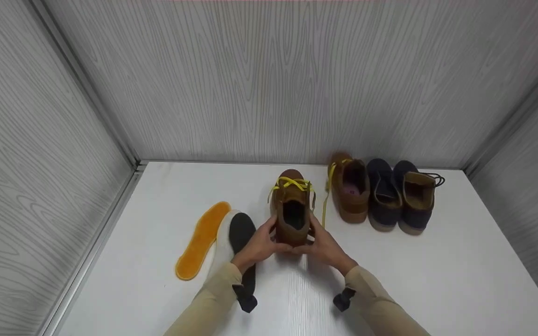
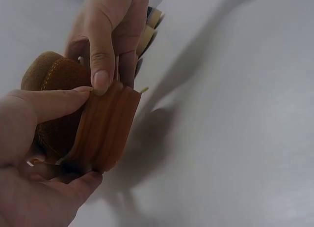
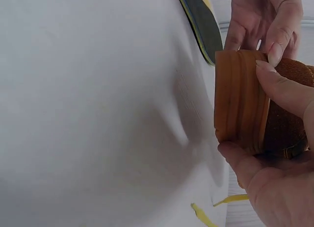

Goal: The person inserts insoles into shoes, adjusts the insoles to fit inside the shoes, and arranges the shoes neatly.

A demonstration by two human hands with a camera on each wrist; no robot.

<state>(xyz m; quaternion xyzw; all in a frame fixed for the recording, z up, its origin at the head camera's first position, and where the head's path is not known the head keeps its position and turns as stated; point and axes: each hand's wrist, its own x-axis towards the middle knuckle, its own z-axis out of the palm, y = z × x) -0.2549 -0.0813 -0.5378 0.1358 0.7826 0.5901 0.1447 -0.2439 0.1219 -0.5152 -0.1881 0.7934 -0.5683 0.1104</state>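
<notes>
A brown suede shoe (image 1: pixel 291 237) with yellow laces (image 1: pixel 293 183) is held between both hands, its toe toward the back wall and its dark opening facing up. My left hand (image 1: pixel 260 243) grips the left side of the heel, while my right hand (image 1: pixel 327 246) grips the right side. The two thumbs meet at the back of the heel, just above the thick tan sole (image 2: pixel 109 124), in the left wrist view. Fingers curl under the sole in both wrist views, and a shadow (image 3: pixel 162 124) falls on the tabletop beside the shoe.
Left of the hands lie an orange insole (image 1: pixel 201 240), a white insole (image 1: pixel 222 235) and a dark insole (image 1: pixel 242 228), partly under the left arm. Back right stand another brown shoe (image 1: pixel 354 205) with a trailing yellow lace and two navy shoes (image 1: pixel 385 217). Walls enclose the white table.
</notes>
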